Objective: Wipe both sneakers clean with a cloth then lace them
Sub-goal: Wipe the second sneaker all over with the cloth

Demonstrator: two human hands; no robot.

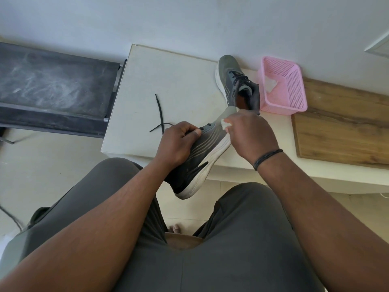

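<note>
My left hand [177,143] grips a grey sneaker [202,152] with a white sole by its upper, holding it tilted over the front edge of the white table [168,85]. My right hand [250,132] pinches a small white cloth [225,124] against the toe end of that sneaker. A second grey sneaker [231,79], laced with black laces, lies on the table farther back. A loose black shoelace [159,114] lies on the table left of my left hand.
A pink plastic basket [290,89] with a white cloth inside stands right of the second sneaker. A wooden board [341,127] lies at the right. A dark dusty bench [52,87] stands left of the table. My grey-trousered legs fill the foreground.
</note>
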